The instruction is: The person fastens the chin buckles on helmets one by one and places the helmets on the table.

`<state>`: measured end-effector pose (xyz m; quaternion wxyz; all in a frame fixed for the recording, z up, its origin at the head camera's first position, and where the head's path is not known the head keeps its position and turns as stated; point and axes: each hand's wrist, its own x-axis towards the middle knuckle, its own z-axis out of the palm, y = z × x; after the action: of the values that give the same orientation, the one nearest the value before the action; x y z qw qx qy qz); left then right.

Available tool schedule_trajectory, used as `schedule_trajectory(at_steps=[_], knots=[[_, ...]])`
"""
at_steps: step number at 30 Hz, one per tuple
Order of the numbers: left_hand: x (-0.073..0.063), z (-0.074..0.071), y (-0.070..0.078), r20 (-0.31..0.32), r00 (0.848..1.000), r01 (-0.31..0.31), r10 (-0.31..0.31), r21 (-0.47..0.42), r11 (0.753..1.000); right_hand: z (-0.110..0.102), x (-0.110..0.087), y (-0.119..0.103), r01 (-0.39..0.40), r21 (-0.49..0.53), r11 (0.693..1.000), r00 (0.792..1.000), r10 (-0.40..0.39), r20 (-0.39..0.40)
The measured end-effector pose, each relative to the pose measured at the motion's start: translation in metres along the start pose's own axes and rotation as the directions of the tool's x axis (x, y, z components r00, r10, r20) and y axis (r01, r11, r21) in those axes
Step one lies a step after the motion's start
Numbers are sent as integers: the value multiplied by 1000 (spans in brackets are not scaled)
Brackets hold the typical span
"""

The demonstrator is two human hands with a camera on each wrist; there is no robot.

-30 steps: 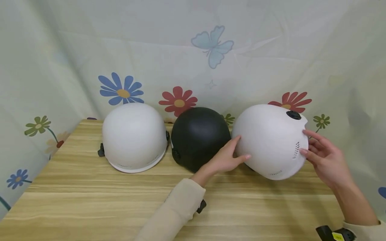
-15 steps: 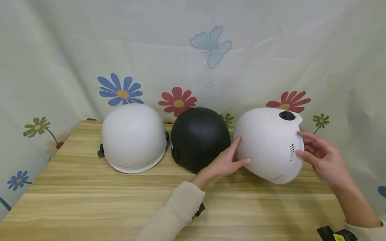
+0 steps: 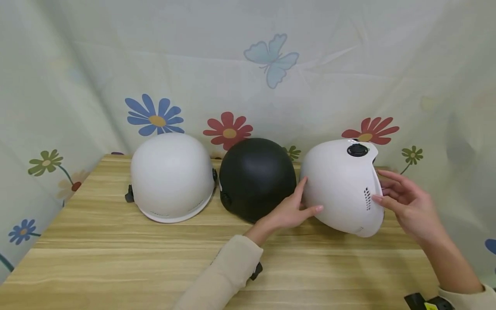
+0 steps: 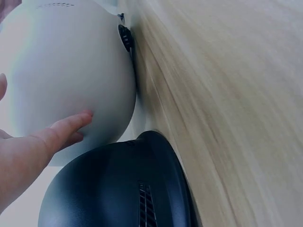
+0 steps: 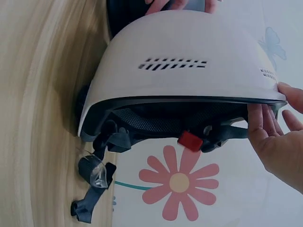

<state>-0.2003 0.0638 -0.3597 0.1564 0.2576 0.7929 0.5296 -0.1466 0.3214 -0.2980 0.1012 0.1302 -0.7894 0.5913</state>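
A white helmet (image 3: 337, 185) lies tipped on its side at the right, its opening facing right. My right hand (image 3: 407, 206) grips its rim, thumb on the outer shell and fingers inside the edge. In the right wrist view, dark straps (image 5: 118, 141) and a red buckle (image 5: 190, 141) hang from the opening. My left hand (image 3: 288, 209) rests against the crown with spread, nearly straight fingers. Just beside that hand is a black helmet (image 3: 255, 176), dome up. Its vent slots (image 5: 173, 64) aside, the white shell is smooth, with a black round knob (image 3: 357, 150) near the rim.
Another white helmet (image 3: 172, 176) sits dome up at the left, close to the black one. All stand on a wood-grain table (image 3: 135, 262). Behind it hangs a pale curtain (image 3: 333, 64) printed with flowers and a butterfly.
The right-hand white helmet has turned, its rim and knob shifting left and its opening showing more to the right. My right hand moved left with the rim; my left hand stayed nearly still.
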Motion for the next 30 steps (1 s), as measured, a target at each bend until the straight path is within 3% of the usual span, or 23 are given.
schedule_trajectory(at_steps=[3,10,17,23,30], knots=[[-1,0,0,-5,1000,-8,8,-10,1000,2,-1,1,3,-7,1000,1000,-3,-6],[-2,-7,8,-69,991,-113,114,24,993,1,-4,2,3,-203,979,1000,-6,-14],[-6,-16,19,-109,970,-200,218,152,968,3,-4,1,20,-120,993,999,-15,42],[-6,-14,11,-100,962,-231,255,205,951,8,-5,-1,25,-130,991,997,-16,72],[-7,-14,3,-104,967,-212,231,165,963,14,-6,-1,6,-226,974,995,16,95]])
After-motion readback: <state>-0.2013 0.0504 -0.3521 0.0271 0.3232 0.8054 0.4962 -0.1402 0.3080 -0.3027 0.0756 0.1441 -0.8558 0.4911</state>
